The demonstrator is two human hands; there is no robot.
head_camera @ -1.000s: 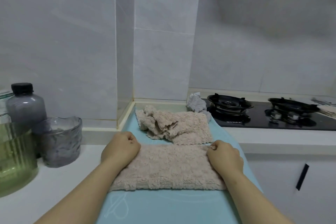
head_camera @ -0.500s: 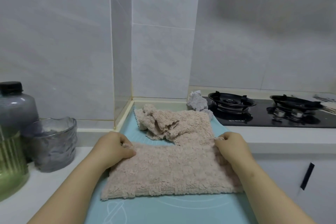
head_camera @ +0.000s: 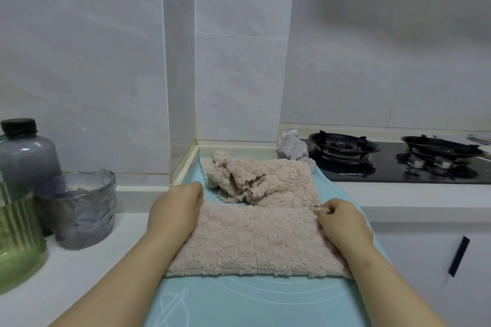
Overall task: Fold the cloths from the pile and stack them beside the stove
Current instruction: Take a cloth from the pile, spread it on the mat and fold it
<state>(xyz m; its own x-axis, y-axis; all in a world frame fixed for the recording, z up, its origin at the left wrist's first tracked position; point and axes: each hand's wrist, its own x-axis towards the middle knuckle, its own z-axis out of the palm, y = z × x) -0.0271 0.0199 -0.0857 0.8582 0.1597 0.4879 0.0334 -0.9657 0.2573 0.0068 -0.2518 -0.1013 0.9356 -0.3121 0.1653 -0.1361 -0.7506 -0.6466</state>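
A beige fluffy rectangular cloth (head_camera: 255, 241) lies flat, long side across, on a light-blue silicone mat (head_camera: 239, 300) on the white counter. The left hand (head_camera: 175, 210) sits on its far left corner with fingers curled under. The fingertips are hidden behind the knuckles, so the grip itself cannot be seen. The right hand (head_camera: 342, 223) pinches the far right corner, and a bit of hem shows at the fingertips. Just behind lies a crumpled pile of beige cloths (head_camera: 279, 180); how many it holds cannot be told. A grey rumpled cloth (head_camera: 292, 147) touches the edge of the black glass gas stove (head_camera: 398, 175), whose 2nd burner is cut off at the right. A green ribbed glass container (head_camera: 18, 241) is cropped at the left.
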